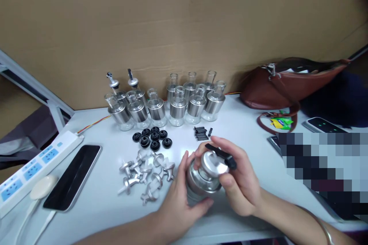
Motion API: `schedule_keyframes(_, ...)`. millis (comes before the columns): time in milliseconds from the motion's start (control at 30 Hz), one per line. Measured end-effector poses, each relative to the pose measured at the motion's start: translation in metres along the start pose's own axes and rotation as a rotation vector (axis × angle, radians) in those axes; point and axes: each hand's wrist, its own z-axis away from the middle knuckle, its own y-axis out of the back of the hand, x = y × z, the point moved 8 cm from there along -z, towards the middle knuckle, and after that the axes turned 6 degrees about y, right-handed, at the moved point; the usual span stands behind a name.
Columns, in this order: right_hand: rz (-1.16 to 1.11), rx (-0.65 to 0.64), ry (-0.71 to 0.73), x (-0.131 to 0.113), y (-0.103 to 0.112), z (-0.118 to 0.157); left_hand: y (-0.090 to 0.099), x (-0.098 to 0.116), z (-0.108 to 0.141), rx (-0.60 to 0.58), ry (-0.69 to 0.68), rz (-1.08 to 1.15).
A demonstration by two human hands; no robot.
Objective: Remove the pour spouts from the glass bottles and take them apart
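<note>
At six o'clock on the bench (115, 218), the left hand's grip (186, 195) is curled around a steel-banded glass bottle (201, 182); the right hand's grip (235, 176) is closed about its silver pourer top (214, 164) with black flap (221, 155).

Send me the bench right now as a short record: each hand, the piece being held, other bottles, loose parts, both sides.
left hand: around the held bottle
right hand: fingers at its pourer top
held piece: glass, metal band, black flap on top
standing bottles: grouped behind; two at left carry pourers, the others open-necked
loose parts: black rings, metal spouts, small black pieces
left side: power strip, phone
right side: brown bag; area beyond partly pixelated
</note>
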Motion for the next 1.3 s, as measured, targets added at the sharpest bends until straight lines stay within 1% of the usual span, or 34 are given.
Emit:
schedule_keyframes(67,-0.052,-0.007,-0.030,-0.001,-0.002,0.001,-0.003,-0.006,-0.004,-0.040,0.120,0.069)
schedule_keyframes(133,-0.126,0.026,-0.073,0.003,-0.004,0.001,-0.004,-0.008,-0.005,-0.056,0.178,0.102)
schedule_keyframes(200,-0.212,0.126,-0.158,0.012,-0.003,0.001,-0.005,-0.007,-0.003,-0.069,0.209,0.129)
schedule_keyframes(267,-0.280,0.249,-0.288,0.025,-0.002,0.002,-0.007,-0.008,0.000,-0.094,0.242,0.153)
schedule_keyframes(300,-0.291,0.285,-0.353,0.029,-0.002,0.003,-0.007,-0.008,0.001,-0.098,0.257,0.155)
schedule_keyframes(333,-0.286,0.292,-0.404,0.032,-0.003,0.001,-0.007,-0.009,0.002,-0.093,0.272,0.150)
schedule_keyframes(400,-0.256,0.233,-0.454,0.030,-0.006,-0.006,-0.004,-0.010,0.002,-0.063,0.292,0.131)
schedule_keyframes(467,-0.262,0.130,-0.496,0.025,-0.012,-0.017,-0.001,-0.009,0.001,-0.034,0.295,0.138)
schedule_keyframes(500,-0.299,0.076,-0.535,0.023,-0.017,-0.021,-0.002,-0.007,0.000,-0.046,0.296,0.147)
schedule_keyframes(567,-0.365,0.004,-0.617,0.022,-0.027,-0.027,-0.005,-0.003,-0.003,-0.119,0.300,0.169)
schedule_keyframes(633,-0.393,0.000,-0.665,0.023,-0.033,-0.032,-0.010,0.003,-0.005,-0.204,0.305,0.196)
schedule_keyframes(667,-0.395,0.010,-0.678,0.024,-0.035,-0.035,-0.010,0.005,-0.006,-0.224,0.303,0.213)
schedule_keyframes(733,-0.391,0.005,-0.706,0.026,-0.039,-0.038,-0.007,0.009,-0.009,-0.208,0.289,0.241)
schedule_keyframes(800,-0.382,-0.059,-0.751,0.030,-0.043,-0.039,-0.004,0.013,-0.011,-0.219,0.269,0.262)
schedule_keyframes(833,-0.384,-0.105,-0.771,0.033,-0.044,-0.038,-0.003,0.014,-0.012,-0.246,0.268,0.282)
schedule_keyframes(867,-0.406,-0.154,-0.781,0.036,-0.046,-0.039,-0.003,0.014,-0.012,-0.285,0.277,0.308)
schedule_keyframes(933,-0.542,-0.245,-0.752,0.040,-0.050,-0.040,-0.003,0.013,-0.011,-0.366,0.315,0.360)
schedule_keyframes(1000,-0.787,-0.330,-0.660,0.039,-0.056,-0.043,-0.002,0.011,-0.010,-0.431,0.349,0.384)
schedule_keyframes(1067,-1.035,-0.419,-0.558,0.033,-0.062,-0.043,-0.003,0.011,-0.009,-0.481,0.347,0.375)
schedule_keyframes(1133,-1.186,-0.461,-0.471,0.028,-0.065,-0.041,-0.004,0.011,-0.007,-0.492,0.333,0.359)
schedule_keyframes(1200,-1.231,-0.409,-0.426,0.027,-0.066,-0.039,-0.005,0.010,-0.006,-0.483,0.331,0.357)
schedule_keyframes(1233,-1.209,-0.348,-0.427,0.030,-0.066,-0.038,-0.005,0.009,-0.006,-0.473,0.339,0.362)
schedule_keyframes(1300,-1.073,-0.171,-0.460,0.040,-0.062,-0.034,-0.004,0.007,-0.006,-0.439,0.358,0.370)
